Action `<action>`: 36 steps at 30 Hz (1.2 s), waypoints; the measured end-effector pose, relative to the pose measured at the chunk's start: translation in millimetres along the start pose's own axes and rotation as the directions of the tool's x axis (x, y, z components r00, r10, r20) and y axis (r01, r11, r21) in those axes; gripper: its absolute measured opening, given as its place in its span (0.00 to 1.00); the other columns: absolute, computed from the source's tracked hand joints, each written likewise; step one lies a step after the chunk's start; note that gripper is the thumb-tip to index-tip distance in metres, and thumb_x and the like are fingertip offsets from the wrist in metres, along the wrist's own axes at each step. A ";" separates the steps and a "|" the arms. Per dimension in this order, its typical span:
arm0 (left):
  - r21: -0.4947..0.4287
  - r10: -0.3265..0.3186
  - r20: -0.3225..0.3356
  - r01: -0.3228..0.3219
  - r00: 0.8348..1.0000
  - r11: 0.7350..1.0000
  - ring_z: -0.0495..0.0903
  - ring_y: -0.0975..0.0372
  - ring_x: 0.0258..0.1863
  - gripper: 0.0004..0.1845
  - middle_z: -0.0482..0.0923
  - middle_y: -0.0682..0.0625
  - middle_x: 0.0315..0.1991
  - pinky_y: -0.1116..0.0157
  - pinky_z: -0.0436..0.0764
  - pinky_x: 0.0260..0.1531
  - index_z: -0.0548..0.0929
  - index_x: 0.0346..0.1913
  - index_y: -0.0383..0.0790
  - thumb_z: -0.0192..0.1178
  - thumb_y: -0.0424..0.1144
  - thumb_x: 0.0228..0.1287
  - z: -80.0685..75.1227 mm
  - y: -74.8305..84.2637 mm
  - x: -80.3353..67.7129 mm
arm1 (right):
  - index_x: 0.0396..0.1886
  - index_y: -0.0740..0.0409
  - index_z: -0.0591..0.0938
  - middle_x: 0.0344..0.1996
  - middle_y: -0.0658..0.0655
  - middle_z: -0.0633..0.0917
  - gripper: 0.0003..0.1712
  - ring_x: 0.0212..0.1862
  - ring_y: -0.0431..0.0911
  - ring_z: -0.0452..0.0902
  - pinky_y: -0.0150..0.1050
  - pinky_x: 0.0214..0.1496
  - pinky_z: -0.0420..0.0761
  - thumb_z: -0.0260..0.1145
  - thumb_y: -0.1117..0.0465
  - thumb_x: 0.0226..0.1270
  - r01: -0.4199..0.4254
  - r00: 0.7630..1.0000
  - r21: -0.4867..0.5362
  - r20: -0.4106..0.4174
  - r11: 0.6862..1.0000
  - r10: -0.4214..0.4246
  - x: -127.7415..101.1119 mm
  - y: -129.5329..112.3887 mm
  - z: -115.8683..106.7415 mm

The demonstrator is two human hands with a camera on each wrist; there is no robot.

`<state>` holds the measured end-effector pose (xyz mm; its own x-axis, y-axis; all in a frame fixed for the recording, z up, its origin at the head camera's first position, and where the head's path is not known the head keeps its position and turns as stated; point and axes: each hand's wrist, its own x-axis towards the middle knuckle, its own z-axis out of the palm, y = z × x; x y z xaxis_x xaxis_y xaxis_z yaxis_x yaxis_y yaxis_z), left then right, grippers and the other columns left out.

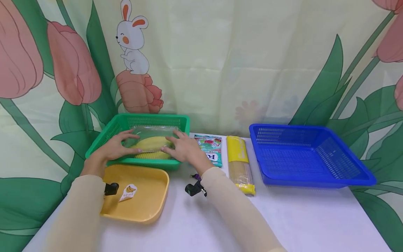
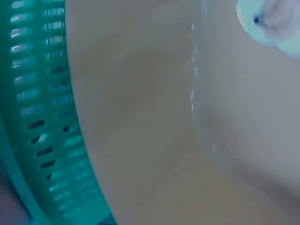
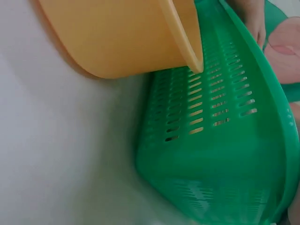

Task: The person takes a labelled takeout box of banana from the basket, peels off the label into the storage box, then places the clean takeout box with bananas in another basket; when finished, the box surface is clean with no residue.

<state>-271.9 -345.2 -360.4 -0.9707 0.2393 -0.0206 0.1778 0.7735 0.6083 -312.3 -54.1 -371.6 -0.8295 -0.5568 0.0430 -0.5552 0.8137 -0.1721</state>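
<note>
The white table point(image 1: 283, 217) carries a blue basket point(image 1: 315, 175) at three o'clock, a green basket point(image 1: 107, 134) at ten o'clock and a yellow tray point(image 1: 151, 206) touching its near wall. Inside the green basket lies a clear-wrapped yellow pack point(image 1: 152, 144); the left hand point(image 1: 114, 148) and right hand point(image 1: 184, 150), apart, press its two ends with nearly straight fingers. A small banana sticker point(image 1: 127, 192) lies in the tray
</note>
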 end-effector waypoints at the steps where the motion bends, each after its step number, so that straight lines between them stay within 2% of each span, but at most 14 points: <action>1: -0.001 0.007 -0.002 -0.007 1.000 1.000 0.46 0.32 0.78 0.40 0.46 0.36 0.82 0.31 0.56 0.70 0.72 0.73 0.37 0.71 0.55 0.64 -2.5 1.5 1.2 | 0.80 0.32 0.65 0.83 0.49 0.53 0.39 0.82 0.52 0.49 0.59 0.74 0.68 0.39 0.26 0.77 0.006 1.000 0.014 -0.006 1.000 -0.006 -0.7 1.1 -1.0; 4: 0.007 0.017 0.006 -0.017 1.000 1.000 0.48 0.32 0.78 0.38 0.48 0.34 0.82 0.31 0.57 0.70 0.72 0.73 0.39 0.69 0.54 0.66 -8.8 6.2 1.0 | 0.81 0.35 0.62 0.84 0.49 0.50 0.35 0.83 0.53 0.45 0.59 0.78 0.62 0.39 0.32 0.81 0.044 0.999 0.070 -0.012 0.997 -0.043 -4.9 3.5 -5.3; 6: 0.009 0.023 -0.006 -0.023 1.000 1.000 0.48 0.31 0.78 0.37 0.49 0.32 0.81 0.30 0.58 0.69 0.71 0.74 0.39 0.67 0.54 0.69 -13.0 9.7 -0.3 | 0.82 0.36 0.61 0.84 0.49 0.49 0.35 0.83 0.55 0.45 0.59 0.78 0.61 0.40 0.33 0.82 0.072 0.997 0.096 -0.020 0.993 -0.071 -8.6 4.2 -10.3; 9: -0.006 0.024 -0.047 -0.024 0.999 1.000 0.49 0.32 0.77 0.35 0.49 0.32 0.81 0.29 0.58 0.68 0.69 0.74 0.39 0.63 0.54 0.72 -11.1 12.9 -7.4 | 0.83 0.40 0.60 0.84 0.52 0.51 0.35 0.83 0.57 0.47 0.60 0.77 0.62 0.43 0.35 0.83 0.126 0.992 0.124 -0.040 0.984 -0.122 -17.7 5.3 -14.4; 12: -0.010 0.046 -0.069 -0.047 0.997 0.999 0.50 0.35 0.78 0.35 0.50 0.34 0.81 0.30 0.56 0.69 0.68 0.75 0.40 0.61 0.54 0.74 -8.3 20.8 -7.7 | 0.83 0.42 0.59 0.83 0.54 0.52 0.35 0.82 0.60 0.49 0.60 0.77 0.62 0.45 0.38 0.83 0.145 0.988 0.122 -0.065 0.982 -0.138 -28.0 11.8 -21.5; 17: 0.039 0.091 -0.054 -0.089 0.994 0.995 0.51 0.36 0.78 0.35 0.54 0.34 0.79 0.32 0.56 0.71 0.68 0.75 0.39 0.62 0.53 0.74 -2.4 36.8 -2.1 | 0.82 0.40 0.62 0.83 0.56 0.52 0.35 0.81 0.63 0.48 0.64 0.76 0.61 0.55 0.40 0.80 0.133 0.989 0.090 -0.073 0.987 -0.127 -44.1 26.5 -33.6; 20: 0.077 0.081 -0.057 -0.077 0.995 0.994 0.47 0.36 0.79 0.35 0.53 0.34 0.80 0.30 0.52 0.71 0.68 0.75 0.40 0.61 0.55 0.74 0.9 45.2 -3.6 | 0.81 0.40 0.63 0.83 0.57 0.53 0.36 0.81 0.63 0.47 0.63 0.78 0.59 0.58 0.41 0.78 0.134 0.989 0.080 -0.079 0.988 -0.128 -51.1 32.3 -37.9; 23: 0.095 0.069 -0.067 -0.063 0.995 0.993 0.43 0.35 0.80 0.36 0.52 0.34 0.80 0.27 0.48 0.70 0.67 0.76 0.41 0.60 0.56 0.74 5.7 51.9 -7.0 | 0.82 0.41 0.62 0.83 0.57 0.54 0.38 0.82 0.62 0.46 0.63 0.79 0.57 0.58 0.40 0.78 0.133 0.989 0.081 -0.079 0.988 -0.126 -58.8 37.9 -39.2; 25: 0.099 0.072 -0.086 -0.063 0.994 0.993 0.44 0.35 0.80 0.36 0.54 0.35 0.80 0.25 0.48 0.69 0.67 0.76 0.41 0.60 0.56 0.74 10.8 55.2 -9.8 | 0.82 0.41 0.61 0.82 0.57 0.54 0.38 0.82 0.61 0.46 0.63 0.79 0.56 0.57 0.38 0.78 0.137 0.988 0.072 -0.076 0.988 -0.131 -64.7 41.8 -38.8; 30: 0.171 0.134 -0.147 -0.108 0.980 0.979 0.50 0.35 0.78 0.35 0.58 0.36 0.78 0.25 0.50 0.67 0.68 0.76 0.40 0.59 0.55 0.75 24.4 65.9 -10.4 | 0.82 0.42 0.62 0.82 0.56 0.57 0.38 0.82 0.62 0.46 0.64 0.79 0.54 0.54 0.35 0.78 0.132 0.987 0.046 -0.101 0.990 -0.127 -81.5 52.0 -41.1; 36: 0.301 0.176 -0.107 -0.137 0.979 0.944 0.42 0.38 0.81 0.38 0.51 0.39 0.82 0.26 0.41 0.70 0.62 0.80 0.47 0.58 0.58 0.74 31.6 88.8 -0.4 | 0.83 0.40 0.59 0.83 0.55 0.54 0.39 0.82 0.61 0.44 0.64 0.79 0.54 0.50 0.33 0.78 0.081 0.993 -0.061 -0.081 0.995 -0.086 -97.5 64.0 -44.2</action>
<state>-250.6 -258.1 -331.5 -0.9358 0.3078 0.1717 0.3494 0.8740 0.3376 -269.6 59.7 -343.3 -0.7809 -0.6095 0.1367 -0.6234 0.7744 -0.1082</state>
